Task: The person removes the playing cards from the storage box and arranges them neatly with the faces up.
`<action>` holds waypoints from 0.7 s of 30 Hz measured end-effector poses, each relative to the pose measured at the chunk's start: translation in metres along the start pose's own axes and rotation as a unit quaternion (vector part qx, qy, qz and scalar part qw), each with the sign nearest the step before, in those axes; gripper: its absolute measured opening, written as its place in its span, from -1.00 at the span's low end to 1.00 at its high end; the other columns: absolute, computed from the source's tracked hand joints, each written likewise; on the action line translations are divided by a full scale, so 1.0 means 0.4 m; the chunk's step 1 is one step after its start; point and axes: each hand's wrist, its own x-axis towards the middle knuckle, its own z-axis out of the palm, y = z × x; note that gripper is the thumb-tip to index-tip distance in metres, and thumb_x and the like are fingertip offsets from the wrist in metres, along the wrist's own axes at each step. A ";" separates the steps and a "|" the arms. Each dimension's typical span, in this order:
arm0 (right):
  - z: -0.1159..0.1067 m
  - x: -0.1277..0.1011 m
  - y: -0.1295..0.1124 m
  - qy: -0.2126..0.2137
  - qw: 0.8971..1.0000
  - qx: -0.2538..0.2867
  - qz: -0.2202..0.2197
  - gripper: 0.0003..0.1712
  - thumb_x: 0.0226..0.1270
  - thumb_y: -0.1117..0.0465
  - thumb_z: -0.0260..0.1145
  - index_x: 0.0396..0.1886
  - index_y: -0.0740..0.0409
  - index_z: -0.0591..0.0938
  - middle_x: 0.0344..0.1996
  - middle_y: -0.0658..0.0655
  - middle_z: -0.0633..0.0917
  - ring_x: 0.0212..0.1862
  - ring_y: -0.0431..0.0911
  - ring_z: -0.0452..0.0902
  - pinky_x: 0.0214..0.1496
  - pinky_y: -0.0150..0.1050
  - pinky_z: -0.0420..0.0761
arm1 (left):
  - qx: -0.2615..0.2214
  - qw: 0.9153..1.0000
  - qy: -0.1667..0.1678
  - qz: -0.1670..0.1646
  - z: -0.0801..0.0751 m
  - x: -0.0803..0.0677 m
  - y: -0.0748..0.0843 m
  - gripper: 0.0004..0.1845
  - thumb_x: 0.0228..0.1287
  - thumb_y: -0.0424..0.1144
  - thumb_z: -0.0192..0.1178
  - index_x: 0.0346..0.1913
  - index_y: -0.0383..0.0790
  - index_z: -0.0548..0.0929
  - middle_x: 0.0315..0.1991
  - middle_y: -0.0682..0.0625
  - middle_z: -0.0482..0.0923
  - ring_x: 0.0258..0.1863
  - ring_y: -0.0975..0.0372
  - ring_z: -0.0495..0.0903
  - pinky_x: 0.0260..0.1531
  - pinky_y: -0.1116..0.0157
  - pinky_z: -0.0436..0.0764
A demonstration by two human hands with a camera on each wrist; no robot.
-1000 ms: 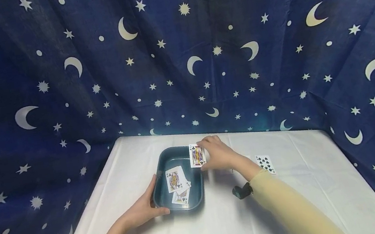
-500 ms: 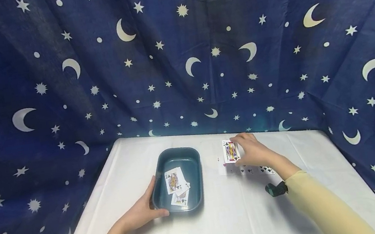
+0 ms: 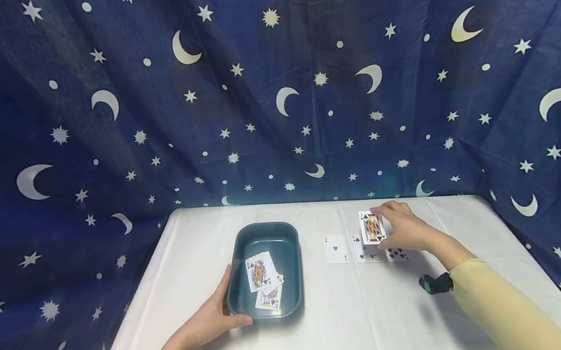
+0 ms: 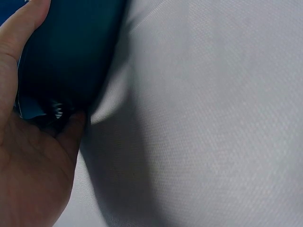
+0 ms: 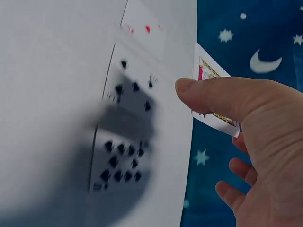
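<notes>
My right hand point(image 3: 409, 229) pinches a face card of clubs point(image 3: 372, 226) by its right side, above the row on the table. In the right wrist view the thumb lies across this card point(image 5: 208, 71). Below it are an ace of hearts point(image 3: 336, 249), a spade card point(image 3: 359, 251) and a ten of spades point(image 5: 120, 163), the last two partly covered in the head view. My left hand point(image 3: 212, 318) rests against the near left corner of a dark teal tray point(image 3: 292, 312), thumb along its front. Inside the tray lie overlapping cards, with a face card point(image 3: 258, 273) on top.
A white cloth covers the table point(image 3: 333, 342). Behind it hangs a dark blue curtain point(image 3: 250, 119) with moons and stars, close to the far edge. Each wrist wears a small black camera, such as the right camera point(image 3: 434, 283).
My right hand has carried the face card rightward, from over the tray's right rim to above the card row. The ace of hearts has come into full view. My left hand stays at the tray.
</notes>
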 end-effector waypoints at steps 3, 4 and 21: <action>-0.004 -0.013 0.031 -0.001 1.000 -0.007 0.006 0.08 -0.01 0.14 0.67 0.52 0.20 0.35 0.42 0.40 0.28 0.43 0.34 0.08 0.38 0.43 0.22 | 0.000 1.000 0.001 0.005 0.000 -0.002 0.001 0.41 0.06 0.06 0.58 0.67 -0.07 -0.32 0.67 -0.15 -0.33 0.61 -0.09 -0.21 0.50 -0.12 0.00; -0.006 -0.018 0.040 -0.003 1.000 -0.008 0.009 0.09 -0.02 0.14 0.67 0.51 0.22 0.36 0.42 0.41 0.28 0.41 0.35 0.09 0.37 0.44 0.22 | 0.000 1.000 0.000 0.006 0.000 -0.002 0.001 0.41 0.06 0.06 0.58 0.67 -0.07 -0.32 0.67 -0.15 -0.33 0.61 -0.09 -0.21 0.50 -0.12 0.00; -0.025 -0.088 0.174 -0.041 0.998 -0.016 0.042 0.06 -0.07 0.17 0.67 0.43 0.37 0.39 0.33 0.54 0.33 0.28 0.48 0.20 0.30 0.50 0.24 | -0.009 1.000 0.000 0.006 -0.001 0.004 -0.011 0.43 0.03 0.05 0.60 0.67 -0.04 -0.33 0.67 -0.11 -0.33 0.61 -0.06 -0.23 0.51 -0.12 -0.04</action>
